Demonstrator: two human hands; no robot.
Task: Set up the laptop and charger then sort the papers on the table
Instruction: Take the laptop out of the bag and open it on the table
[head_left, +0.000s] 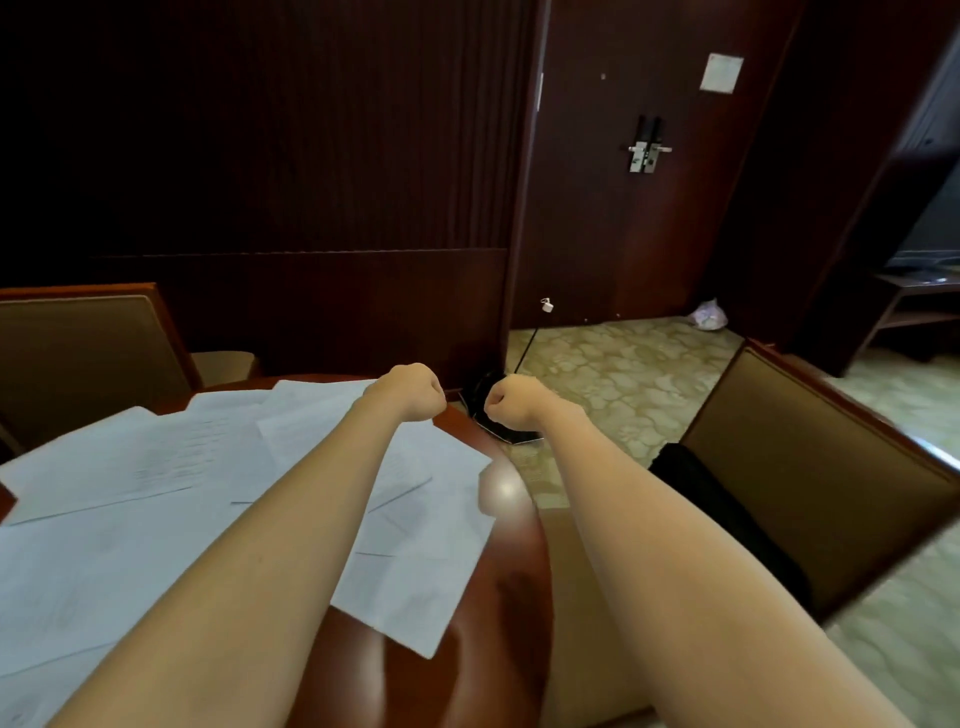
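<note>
Papers lie fanned and overlapping across the left of the round table, under the left forearm. Left hand is a closed fist over their far edge, holding nothing. Right hand, just beside it, is also an empty fist and is nearer the dark object on the floor. From there a cord, likely the charger's, runs up and away. I can't see a laptop.

The scene is dimly lit: the panelled wall beyond the left hand is sunk in near-black shadow, while the floor past the right hand is more brightly lit. A soft glare spot is thrown on the glossy table just nearer than the right hand. Straight lines are bowed toward the edges, and the papers left of the left hand are rendered soft.
</note>
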